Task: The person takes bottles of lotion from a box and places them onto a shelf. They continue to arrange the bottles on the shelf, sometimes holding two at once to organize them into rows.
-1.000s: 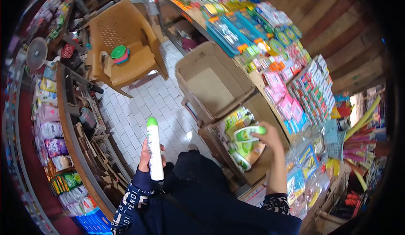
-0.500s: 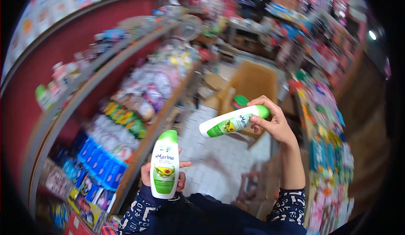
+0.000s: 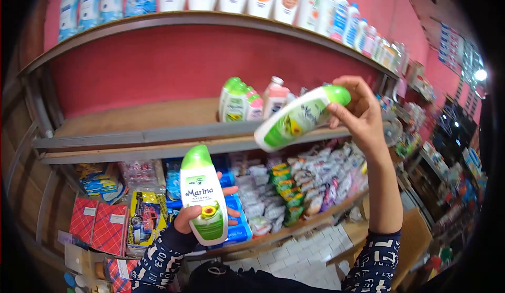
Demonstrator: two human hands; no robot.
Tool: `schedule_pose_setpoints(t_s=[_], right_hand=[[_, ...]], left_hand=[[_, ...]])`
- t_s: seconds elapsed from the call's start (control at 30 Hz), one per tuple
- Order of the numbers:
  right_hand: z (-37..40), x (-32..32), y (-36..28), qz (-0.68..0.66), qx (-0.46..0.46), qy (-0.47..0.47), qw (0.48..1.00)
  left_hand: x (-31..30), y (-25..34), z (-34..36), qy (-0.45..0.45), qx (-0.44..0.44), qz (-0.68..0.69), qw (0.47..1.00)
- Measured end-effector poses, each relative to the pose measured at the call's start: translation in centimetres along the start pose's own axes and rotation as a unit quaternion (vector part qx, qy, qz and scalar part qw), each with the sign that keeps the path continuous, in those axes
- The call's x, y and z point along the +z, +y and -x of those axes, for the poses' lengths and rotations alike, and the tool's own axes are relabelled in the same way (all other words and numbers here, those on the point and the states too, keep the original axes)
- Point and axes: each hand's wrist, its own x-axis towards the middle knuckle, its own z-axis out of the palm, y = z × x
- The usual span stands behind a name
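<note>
The upright bottle [image 3: 204, 195], white with a green cap and an avocado on its "Marina" label, stands in the left hand [image 3: 185, 220]. That hand is wrapped round the bottle's lower body from behind, so only a thumb and some fingertips show. At about two o'clock from it, the right hand [image 3: 363, 114] is raised and clamped near the cap end of a second, matching bottle [image 3: 297, 118]. This one lies tilted, its cap toward two o'clock and its base dipping toward eight. The hands are well apart, each closed on its own bottle. Both bottles look like smooth, stiff plastic, probably moderately heavy if full and a bit slippery. A grip round the broad middle seems surer than one by the cap. Behind the tilted bottle, the middle shelf [image 3: 131, 135] carries a small cluster of similar bottles [image 3: 244, 101] at twelve o'clock from the upright one. More bottles line the top shelf [image 3: 210, 18], cut off by the frame. Packets [image 3: 310, 182] crowd the lower shelf. The tilted bottle's label is blurred, and the far right of the shop is too dim and warped to read.
</note>
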Motion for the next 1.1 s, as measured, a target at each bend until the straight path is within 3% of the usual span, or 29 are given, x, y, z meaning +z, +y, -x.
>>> schedule_pose_setpoints(t_s=[0.17, 0.27, 0.33, 0.37, 0.47, 0.5, 0.53, 0.6, 0.8, 0.83, 0.93, 1.1], right_hand=[[-10.4, 3.0, 2.8, 0.107, -0.219, 0.062, 0.968], [-15.6, 4.6, 7.0, 0.169, -0.260, 0.068, 0.948], [-17.7, 5.8, 8.9, 0.213, -0.231, 0.039, 0.948], [-18.9, 6.3, 10.4, 0.230, -0.217, 0.018, 0.949], [-21.5, 8.2, 14.7, 0.237, -0.143, -0.050, 0.959], [-22.0, 8.8, 15.6, 0.239, -0.119, -0.074, 0.961], [-22.5, 9.3, 16.7, 0.243, -0.110, -0.089, 0.960], [-23.1, 10.2, 18.2, 0.251, -0.088, -0.146, 0.953], [-23.5, 11.8, 21.6, 0.162, -0.025, -0.288, 0.943], [-23.5, 11.9, 22.1, 0.177, -0.067, -0.295, 0.937], [-23.5, 11.9, 22.3, 0.129, 0.002, -0.354, 0.926], [-23.3, 11.9, 21.9, 0.120, 0.023, -0.388, 0.914]], left_hand=[[-0.2, 5.9, -4.6, 0.079, 0.174, -0.144, 0.971], [-1.6, 9.3, -8.8, 0.107, 0.224, -0.191, 0.950], [-3.1, 11.1, -11.9, 0.111, 0.237, -0.216, 0.941], [-3.1, 11.9, -12.9, 0.121, 0.202, -0.205, 0.950], [-5.2, 12.5, -16.6, 0.102, 0.180, -0.115, 0.972], [-6.3, 12.8, -17.4, 0.082, 0.137, -0.086, 0.983], [-6.4, 12.4, -18.6, 0.099, 0.167, -0.094, 0.976], [-7.2, 12.3, -20.1, 0.099, 0.141, -0.067, 0.983], [-8.9, 11.6, -22.1, 0.080, 0.074, -0.027, 0.994], [-8.8, 11.3, -22.1, 0.095, 0.084, -0.041, 0.991], [-7.9, 10.7, -22.0, 0.132, 0.094, -0.017, 0.987], [-8.8, 10.5, -22.5, 0.131, 0.075, -0.047, 0.987]])
